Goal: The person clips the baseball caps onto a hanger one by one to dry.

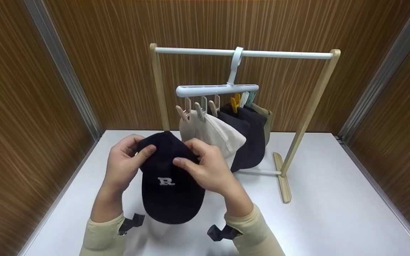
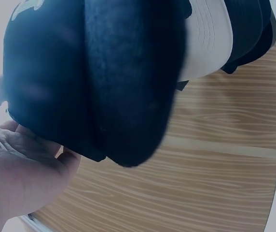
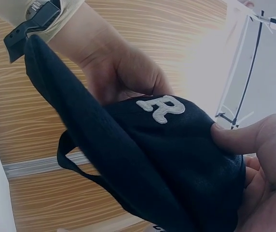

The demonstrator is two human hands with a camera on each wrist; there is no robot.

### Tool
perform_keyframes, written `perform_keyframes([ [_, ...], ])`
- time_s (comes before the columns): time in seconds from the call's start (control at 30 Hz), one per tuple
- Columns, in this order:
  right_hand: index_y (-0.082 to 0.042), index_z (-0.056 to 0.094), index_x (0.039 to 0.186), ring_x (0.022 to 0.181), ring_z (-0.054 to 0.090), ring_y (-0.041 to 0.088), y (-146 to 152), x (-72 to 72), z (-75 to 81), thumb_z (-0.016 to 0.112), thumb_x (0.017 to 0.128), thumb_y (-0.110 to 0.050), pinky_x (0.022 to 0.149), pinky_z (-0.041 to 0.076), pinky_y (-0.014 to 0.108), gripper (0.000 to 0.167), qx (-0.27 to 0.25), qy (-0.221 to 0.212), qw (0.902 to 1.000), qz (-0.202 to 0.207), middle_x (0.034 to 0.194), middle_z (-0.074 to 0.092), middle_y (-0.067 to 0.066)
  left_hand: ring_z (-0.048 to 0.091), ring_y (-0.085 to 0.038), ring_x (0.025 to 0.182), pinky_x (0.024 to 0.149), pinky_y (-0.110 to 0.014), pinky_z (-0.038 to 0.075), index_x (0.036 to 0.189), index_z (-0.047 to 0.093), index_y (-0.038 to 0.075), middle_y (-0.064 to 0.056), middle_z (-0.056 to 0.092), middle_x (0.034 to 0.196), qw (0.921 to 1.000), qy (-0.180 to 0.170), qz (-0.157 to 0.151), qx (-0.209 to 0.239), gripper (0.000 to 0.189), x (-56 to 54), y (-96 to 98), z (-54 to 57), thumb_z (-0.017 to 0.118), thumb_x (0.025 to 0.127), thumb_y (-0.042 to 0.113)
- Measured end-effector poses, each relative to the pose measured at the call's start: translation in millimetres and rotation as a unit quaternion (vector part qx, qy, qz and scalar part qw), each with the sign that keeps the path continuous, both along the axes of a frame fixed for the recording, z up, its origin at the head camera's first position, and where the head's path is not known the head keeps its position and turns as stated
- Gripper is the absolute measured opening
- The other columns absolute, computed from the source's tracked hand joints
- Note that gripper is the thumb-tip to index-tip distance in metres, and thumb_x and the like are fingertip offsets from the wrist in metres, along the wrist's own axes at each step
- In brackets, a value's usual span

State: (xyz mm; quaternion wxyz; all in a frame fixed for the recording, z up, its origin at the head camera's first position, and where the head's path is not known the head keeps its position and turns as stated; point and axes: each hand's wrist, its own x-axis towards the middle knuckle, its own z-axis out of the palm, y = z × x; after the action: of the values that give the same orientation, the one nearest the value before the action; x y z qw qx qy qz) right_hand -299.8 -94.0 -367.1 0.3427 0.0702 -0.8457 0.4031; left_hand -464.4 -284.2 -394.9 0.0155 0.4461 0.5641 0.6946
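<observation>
Both hands hold a dark navy baseball cap [image 1: 172,202] with a white letter R on its front, brim toward the wearer of the head camera. The left hand [image 1: 123,161] pinches the crown's left side, thumb on the outside. On the right side of the crown, the right hand [image 1: 208,165] grips the fabric with its thumb on top. In the left wrist view the cap's brim [image 2: 135,87] covers much of the scene. The right wrist view shows the letter [image 3: 163,108] and a loose strap [image 3: 70,157] beneath.
Behind the hands stands a rack with a white rail [image 1: 287,54] and wooden legs [image 1: 308,113]. A white hanger [image 1: 212,90] on it carries clips holding a cream cap [image 1: 208,137], dark caps [image 1: 255,142] and an olive one [image 1: 267,117]. Wood-grain walls [image 1: 198,21] surround the white table [image 1: 333,199].
</observation>
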Motion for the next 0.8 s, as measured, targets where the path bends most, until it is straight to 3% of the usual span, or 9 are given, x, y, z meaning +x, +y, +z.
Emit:
perform_keyframes([
  [0.3,-0.008,0.075,0.104,0.076,0.063,0.011,4.2,5.2,2.8,0.09,0.096,-0.017,0.07,0.051,0.029,0.019,-0.001,-0.014,0.9999,-0.001,0.081,0.07,-0.007,0.069,-0.022,0.085,0.074,-0.029,0.057,0.1,0.074,-0.006,-0.014,0.075,0.093,1.0,0.003,-0.001,-0.002,0.007,2.4,4.7,0.4,0.08,0.1,-0.004],
  [0.57,-0.008,0.075,0.104,0.078,0.065,0.011,9.1,8.5,4.6,0.09,0.096,-0.017,0.072,0.052,0.029,0.019,-0.002,-0.02,0.9998,0.0,0.082,0.071,-0.007,0.068,-0.022,0.083,0.069,-0.028,0.057,0.103,0.076,-0.005,-0.013,0.074,0.093,0.9999,0.012,0.005,-0.011,0.005,4.5,8.5,0.5,0.08,0.1,-0.003],
  [0.8,-0.009,0.076,0.104,0.082,0.069,0.011,12.8,12.2,7.1,0.09,0.096,-0.017,0.075,0.056,0.031,0.018,-0.008,-0.03,0.9995,0.004,0.087,0.074,-0.007,0.069,-0.023,0.086,0.074,-0.029,0.058,0.105,0.077,-0.004,-0.013,0.076,0.096,0.9998,0.012,0.004,-0.012,0.007,7.8,12.3,1.3,0.081,0.099,-0.004],
])
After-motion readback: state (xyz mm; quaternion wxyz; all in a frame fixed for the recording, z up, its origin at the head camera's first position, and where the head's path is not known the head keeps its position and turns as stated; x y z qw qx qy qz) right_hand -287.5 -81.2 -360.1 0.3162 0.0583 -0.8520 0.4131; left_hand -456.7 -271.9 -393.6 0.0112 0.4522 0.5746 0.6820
